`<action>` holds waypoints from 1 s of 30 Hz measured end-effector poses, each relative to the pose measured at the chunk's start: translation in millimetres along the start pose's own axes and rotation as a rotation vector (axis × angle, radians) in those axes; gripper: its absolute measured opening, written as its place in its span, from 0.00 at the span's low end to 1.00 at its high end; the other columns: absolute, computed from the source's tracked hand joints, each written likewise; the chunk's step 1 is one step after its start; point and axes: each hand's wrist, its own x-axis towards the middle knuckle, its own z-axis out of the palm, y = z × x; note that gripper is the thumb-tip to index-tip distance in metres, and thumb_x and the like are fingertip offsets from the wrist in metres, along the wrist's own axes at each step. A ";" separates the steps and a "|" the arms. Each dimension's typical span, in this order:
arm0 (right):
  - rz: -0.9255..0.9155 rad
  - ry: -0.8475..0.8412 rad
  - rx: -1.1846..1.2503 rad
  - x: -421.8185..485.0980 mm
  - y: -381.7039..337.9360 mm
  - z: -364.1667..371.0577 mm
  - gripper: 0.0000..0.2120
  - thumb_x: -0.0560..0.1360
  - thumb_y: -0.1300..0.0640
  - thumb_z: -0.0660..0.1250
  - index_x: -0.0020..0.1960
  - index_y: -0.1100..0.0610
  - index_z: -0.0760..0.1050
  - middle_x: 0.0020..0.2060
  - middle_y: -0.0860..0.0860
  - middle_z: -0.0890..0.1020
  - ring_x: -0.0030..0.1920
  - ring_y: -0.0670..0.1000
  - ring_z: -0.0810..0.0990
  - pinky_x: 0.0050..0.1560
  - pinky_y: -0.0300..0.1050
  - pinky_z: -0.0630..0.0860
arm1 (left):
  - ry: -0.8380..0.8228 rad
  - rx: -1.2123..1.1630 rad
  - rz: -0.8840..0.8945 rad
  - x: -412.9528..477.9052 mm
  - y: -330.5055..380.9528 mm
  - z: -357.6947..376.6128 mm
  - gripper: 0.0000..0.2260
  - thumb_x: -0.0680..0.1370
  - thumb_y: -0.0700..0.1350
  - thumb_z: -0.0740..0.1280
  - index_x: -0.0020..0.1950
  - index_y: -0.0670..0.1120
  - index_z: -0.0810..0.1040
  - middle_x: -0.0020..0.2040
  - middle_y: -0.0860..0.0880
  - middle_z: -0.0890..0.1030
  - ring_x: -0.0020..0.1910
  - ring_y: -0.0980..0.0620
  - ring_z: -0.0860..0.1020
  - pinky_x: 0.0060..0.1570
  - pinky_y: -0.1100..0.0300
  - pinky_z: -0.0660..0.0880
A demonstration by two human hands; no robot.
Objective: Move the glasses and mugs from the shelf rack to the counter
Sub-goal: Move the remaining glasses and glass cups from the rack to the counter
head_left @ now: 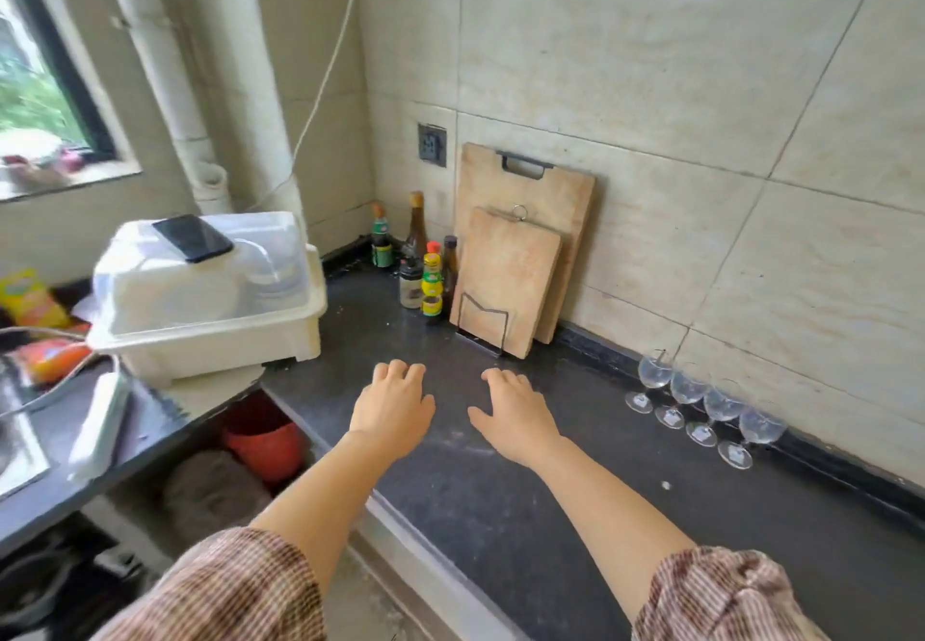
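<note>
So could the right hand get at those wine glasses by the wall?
Probably yes. The right hand is empty over the counter, and nothing stands between it and the row of wine glasses to its right.

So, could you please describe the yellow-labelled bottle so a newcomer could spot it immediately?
Find the two cutting boards leaning on the tiled wall. Just left of them stands a cluster of bottles on the dark counter. The one you want is frontmost, with a red cap and yellow label.

Sink (15,445) cut by left edge, bottle labels (431,285) too small to read — dish-box contents (210,285) blurred.
</note>
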 end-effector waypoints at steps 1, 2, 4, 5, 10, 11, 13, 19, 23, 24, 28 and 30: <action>-0.035 -0.024 -0.027 -5.1 -24.7 6.5 0.26 0.79 0.48 0.62 0.73 0.56 0.62 0.69 0.54 0.70 0.70 0.57 0.66 0.65 0.55 0.69 | 0.010 0.008 -0.029 -16.6 -21.2 -8.9 0.20 0.81 0.50 0.56 0.72 0.46 0.64 0.69 0.45 0.68 0.69 0.44 0.64 0.59 0.51 0.72; -0.074 -0.045 -0.052 -11.8 -56.1 14.0 0.26 0.79 0.48 0.62 0.73 0.56 0.61 0.70 0.54 0.69 0.70 0.57 0.65 0.65 0.56 0.68 | 0.027 0.013 -0.064 -38.0 -48.0 -20.4 0.20 0.81 0.50 0.56 0.72 0.45 0.64 0.69 0.45 0.69 0.69 0.44 0.64 0.60 0.51 0.72; -0.126 -0.061 -0.078 -18.8 -97.9 21.3 0.27 0.79 0.48 0.61 0.74 0.56 0.60 0.70 0.55 0.68 0.70 0.58 0.65 0.65 0.58 0.67 | 0.060 0.036 -0.096 -65.3 -83.5 -36.1 0.20 0.81 0.50 0.57 0.71 0.45 0.65 0.68 0.44 0.69 0.68 0.44 0.65 0.61 0.51 0.71; -0.169 -0.072 -0.093 -25.9 -129.1 27.9 0.27 0.79 0.48 0.61 0.74 0.56 0.60 0.70 0.55 0.68 0.70 0.58 0.65 0.65 0.58 0.66 | 0.084 0.053 -0.126 -87.3 -109.0 -48.4 0.20 0.80 0.51 0.57 0.71 0.45 0.66 0.67 0.44 0.70 0.68 0.44 0.65 0.62 0.51 0.70; -0.379 -0.097 -0.147 -57.2 -273.9 61.6 0.26 0.77 0.47 0.62 0.71 0.58 0.64 0.67 0.56 0.71 0.68 0.59 0.67 0.65 0.60 0.68 | 0.168 0.114 -0.304 -182.3 -223.4 -105.7 0.17 0.79 0.49 0.58 0.66 0.44 0.69 0.65 0.43 0.72 0.67 0.42 0.67 0.61 0.50 0.72; -0.425 -0.096 -0.159 -62.9 -302.2 68.5 0.25 0.77 0.47 0.62 0.69 0.57 0.65 0.66 0.56 0.71 0.68 0.59 0.67 0.64 0.59 0.68 | 0.179 0.134 -0.352 -199.3 -246.4 -116.8 0.17 0.79 0.49 0.58 0.65 0.44 0.69 0.64 0.43 0.72 0.66 0.42 0.67 0.60 0.49 0.72; -0.518 -0.092 -0.189 -73.1 -356.7 80.4 0.24 0.76 0.47 0.62 0.68 0.57 0.65 0.66 0.56 0.71 0.68 0.58 0.67 0.63 0.57 0.67 | 0.195 0.167 -0.436 -233.1 -287.3 -139.3 0.17 0.79 0.49 0.57 0.65 0.44 0.69 0.63 0.42 0.73 0.64 0.42 0.68 0.61 0.50 0.71; -0.794 -0.106 -0.219 -104.2 -519.5 114.8 0.26 0.77 0.48 0.63 0.71 0.58 0.63 0.69 0.56 0.69 0.70 0.59 0.65 0.68 0.59 0.66 | 0.300 0.213 -0.692 -326.4 -398.9 -206.4 0.18 0.80 0.52 0.58 0.67 0.45 0.69 0.65 0.44 0.71 0.65 0.45 0.68 0.58 0.50 0.72; -0.957 -0.053 -0.217 -121.7 -629.4 136.4 0.26 0.77 0.48 0.64 0.71 0.58 0.63 0.67 0.56 0.70 0.69 0.59 0.66 0.66 0.59 0.66 | 0.326 0.253 -0.825 -377.7 -482.4 -258.1 0.19 0.79 0.53 0.58 0.67 0.45 0.68 0.65 0.43 0.70 0.66 0.43 0.66 0.61 0.48 0.71; -0.993 -0.045 -0.206 -125.4 -657.3 141.4 0.26 0.77 0.48 0.64 0.71 0.58 0.63 0.67 0.56 0.70 0.68 0.59 0.67 0.64 0.59 0.67 | 0.335 0.269 -0.855 -389.2 -503.9 -271.3 0.19 0.79 0.53 0.57 0.67 0.45 0.68 0.65 0.43 0.70 0.66 0.43 0.66 0.61 0.47 0.71; -1.091 -0.039 -0.145 -138.6 -771.6 158.2 0.27 0.78 0.47 0.63 0.72 0.57 0.62 0.68 0.57 0.70 0.69 0.59 0.67 0.64 0.60 0.67 | 0.363 0.294 -0.943 -429.2 -585.7 -319.1 0.20 0.79 0.53 0.57 0.68 0.45 0.68 0.66 0.42 0.70 0.68 0.43 0.65 0.63 0.46 0.70; -1.125 -0.043 -0.114 -145.3 -826.9 163.6 0.28 0.77 0.48 0.63 0.73 0.57 0.62 0.69 0.56 0.70 0.70 0.59 0.66 0.66 0.61 0.67 | 0.378 0.299 -0.983 -447.9 -622.9 -343.1 0.21 0.80 0.53 0.57 0.69 0.44 0.67 0.67 0.42 0.69 0.69 0.42 0.64 0.64 0.46 0.69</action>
